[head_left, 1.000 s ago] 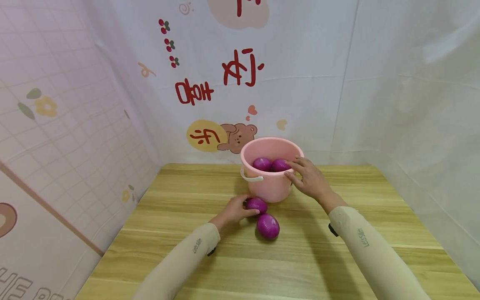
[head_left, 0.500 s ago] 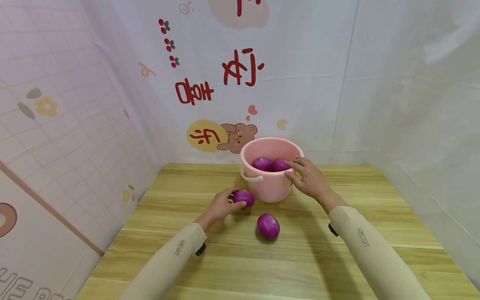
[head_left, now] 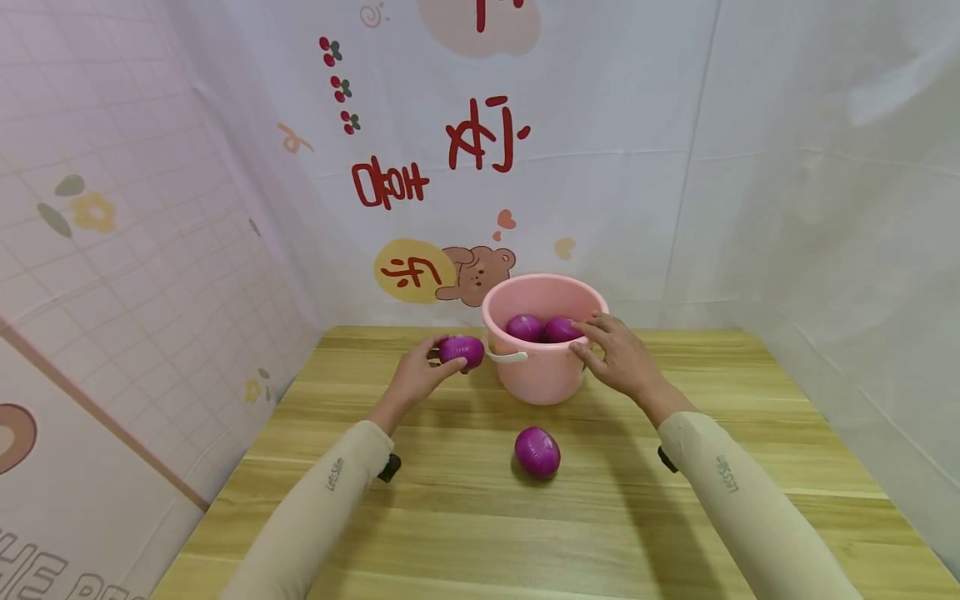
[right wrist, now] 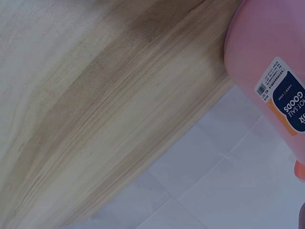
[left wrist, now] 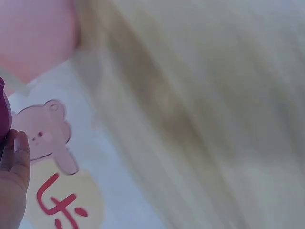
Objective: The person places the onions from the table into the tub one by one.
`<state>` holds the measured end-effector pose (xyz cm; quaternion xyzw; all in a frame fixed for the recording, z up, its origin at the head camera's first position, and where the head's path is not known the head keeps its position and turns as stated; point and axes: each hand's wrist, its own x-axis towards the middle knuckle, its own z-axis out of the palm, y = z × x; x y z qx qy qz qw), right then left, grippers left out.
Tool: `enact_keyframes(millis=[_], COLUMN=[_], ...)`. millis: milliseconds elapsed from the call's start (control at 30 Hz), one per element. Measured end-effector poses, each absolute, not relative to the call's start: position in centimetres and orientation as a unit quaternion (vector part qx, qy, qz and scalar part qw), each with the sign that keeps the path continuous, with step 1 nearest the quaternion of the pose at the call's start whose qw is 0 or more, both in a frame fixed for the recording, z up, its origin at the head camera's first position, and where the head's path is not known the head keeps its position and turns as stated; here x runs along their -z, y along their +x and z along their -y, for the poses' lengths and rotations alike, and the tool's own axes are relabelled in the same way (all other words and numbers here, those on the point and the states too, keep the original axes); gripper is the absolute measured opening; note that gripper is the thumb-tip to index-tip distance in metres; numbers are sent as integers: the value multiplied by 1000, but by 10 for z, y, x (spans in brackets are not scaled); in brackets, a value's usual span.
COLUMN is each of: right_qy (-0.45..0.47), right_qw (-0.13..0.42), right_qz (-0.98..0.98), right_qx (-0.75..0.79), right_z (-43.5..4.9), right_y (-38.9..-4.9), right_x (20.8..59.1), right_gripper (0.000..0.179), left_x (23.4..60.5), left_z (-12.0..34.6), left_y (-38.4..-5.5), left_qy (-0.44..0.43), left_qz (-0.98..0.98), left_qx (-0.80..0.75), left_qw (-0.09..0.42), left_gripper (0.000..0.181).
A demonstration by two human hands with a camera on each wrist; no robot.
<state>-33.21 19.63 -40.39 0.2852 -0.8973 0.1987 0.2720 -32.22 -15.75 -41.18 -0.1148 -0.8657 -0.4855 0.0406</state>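
Observation:
In the head view my left hand (head_left: 415, 377) grips a purple onion (head_left: 461, 353) between thumb and fingers, lifted to the left side of a pink bucket (head_left: 538, 377) near its rim. A slice of that onion (left wrist: 4, 117) and my fingers (left wrist: 20, 155) show at the left edge of the left wrist view. My right hand (head_left: 624, 360) holds the bucket's right rim, thumb outside and fingers over the edge. Inside the bucket lie two more onions, one on the left (head_left: 524, 327) and one on the right (head_left: 560, 330). Another onion (head_left: 537, 452) lies on the table in front.
The bucket's white handle (head_left: 510, 357) hangs at its front left. Bucket and onions are on a wood-grain table (head_left: 450, 533), with a printed cloth backdrop (head_left: 615, 167) close behind. In the right wrist view a label (right wrist: 286, 98) shows on the bucket's side.
My left hand has drawn the onion away from the one on the table, moving left and then up to beside the bucket rim. My right hand has stayed at the rim.

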Motion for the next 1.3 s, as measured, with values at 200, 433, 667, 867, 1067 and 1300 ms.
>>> enact_keyframes(millis=[200, 433, 667, 867, 1067, 1300], right_qy=[282, 279, 278, 278, 278, 279], right_qw=[266, 265, 268, 269, 268, 266], right_qz=[901, 903, 902, 902, 901, 901], right_qx=[-196, -193, -194, -193, -195, -197], right_z=[-196, -196, -196, -196, -196, -197], right_y=[-332, -333, -332, -332, -333, -332], right_x=[403, 403, 401, 402, 404, 404], right_gripper=[46, 46, 47, 47, 46, 47], left_x=[386, 363, 347, 339, 332, 331], left_z=[157, 151, 135, 116, 94, 69], left_y=[-332, -340, -349, -356, -362, -364], left_qy=[-126, -144, -147, -148, -161, -181], left_qz=[852, 842, 843, 845, 849, 848], left_qx=[503, 511, 509, 505, 495, 492], left_qw=[70, 93, 92, 91, 87, 79], left_gripper=[75, 70, 69, 73, 73, 70])
